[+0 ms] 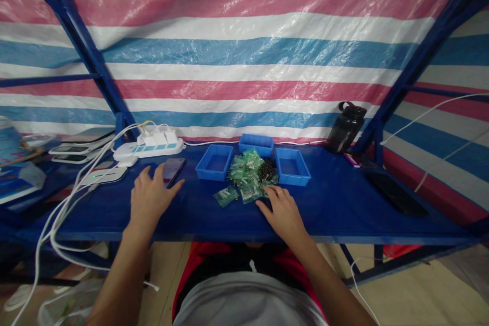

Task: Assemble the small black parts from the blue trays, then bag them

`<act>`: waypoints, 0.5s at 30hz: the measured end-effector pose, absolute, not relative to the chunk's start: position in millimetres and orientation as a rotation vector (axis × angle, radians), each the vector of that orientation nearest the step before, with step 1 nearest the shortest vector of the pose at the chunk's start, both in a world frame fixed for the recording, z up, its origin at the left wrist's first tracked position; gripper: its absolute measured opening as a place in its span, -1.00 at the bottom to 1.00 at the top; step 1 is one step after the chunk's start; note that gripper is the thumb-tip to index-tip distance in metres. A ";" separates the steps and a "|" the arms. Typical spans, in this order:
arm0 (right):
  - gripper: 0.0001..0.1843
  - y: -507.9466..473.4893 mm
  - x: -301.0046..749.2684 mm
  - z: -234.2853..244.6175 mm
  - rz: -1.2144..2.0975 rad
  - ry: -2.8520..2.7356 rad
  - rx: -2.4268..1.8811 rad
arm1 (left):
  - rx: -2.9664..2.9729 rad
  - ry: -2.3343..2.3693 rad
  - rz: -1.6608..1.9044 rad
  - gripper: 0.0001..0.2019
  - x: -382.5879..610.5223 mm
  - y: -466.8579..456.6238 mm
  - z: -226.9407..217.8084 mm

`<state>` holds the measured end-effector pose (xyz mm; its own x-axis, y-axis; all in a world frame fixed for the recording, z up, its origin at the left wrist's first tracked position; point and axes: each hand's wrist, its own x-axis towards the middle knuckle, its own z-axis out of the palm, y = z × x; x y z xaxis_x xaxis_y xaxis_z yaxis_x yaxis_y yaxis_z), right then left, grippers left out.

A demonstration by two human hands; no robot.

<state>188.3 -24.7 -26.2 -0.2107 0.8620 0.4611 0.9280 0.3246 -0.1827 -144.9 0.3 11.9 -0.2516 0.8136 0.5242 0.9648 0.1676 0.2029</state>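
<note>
My left hand (150,194) is open, fingers spread, just beside a dark smartphone (174,168) on the blue table (183,214). Whether a fingertip touches the phone I cannot tell. Over on the right, my right hand (284,210) has its fingers stretched out at the near edge of a pile of small green plastic packets (246,165), holding nothing that I can see. One packet (225,196) lies at the pile's near left. Small dark parts (268,169) are heaped on its right side. Three blue bins, left (214,177), back (255,138) and right (295,180), surround the pile.
A white power strip (151,148) with plugs and trailing white cables (57,214) occupies the left. A dark bottle (346,128), a small purple object (352,161) and a flat black object (395,193) are at right. Blue frame posts (86,46) rise before a striped tarp (248,51).
</note>
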 end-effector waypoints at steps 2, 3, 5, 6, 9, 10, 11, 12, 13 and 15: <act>-0.53 -24.7 189.2 -28.1 -0.187 -2.107 -1.553 | -1.638 -2.398 -0.583 -0.16 -173.8 8.1 8.0; -0.53 -24.8 189.5 -28.7 -0.188 -2.103 -1.546 | -1.645 -2.483 -0.536 -0.14 -184.5 12.2 5.7; -0.54 -25.0 189.5 -29.1 -0.185 -2.095 -1.541 | -1.671 -2.547 -0.478 -0.12 -199.7 19.6 1.8; -0.55 -25.1 189.5 -29.0 -0.181 -2.092 -1.543 | -1.676 -2.543 -0.475 -0.13 -205.0 22.5 0.5; -0.57 -24.8 189.6 -28.0 -0.161 -2.091 -1.548 | -1.666 -2.558 -0.426 -0.09 -218.6 27.2 -0.8; -0.58 -24.6 189.8 -27.8 -0.152 -2.092 -1.547 | -1.662 -2.561 -0.403 -0.09 -223.4 27.6 -0.6; -0.58 -24.3 190.1 -27.7 -0.145 -2.092 -1.546 | -1.644 -2.571 -0.382 -0.11 -228.4 27.6 -0.2; -0.59 -24.2 190.4 -27.9 -0.138 -2.092 -1.544 | -1.605 -2.592 -0.360 -0.12 -233.1 27.3 0.3; -0.59 -24.2 190.6 -28.1 -0.133 -2.091 -1.542 | -1.580 -2.599 -0.340 -0.14 -236.9 26.7 0.9; -0.60 -24.7 191.0 -28.6 -0.126 -2.087 -1.534 | -1.552 -2.581 -0.320 -0.18 -239.5 24.0 2.7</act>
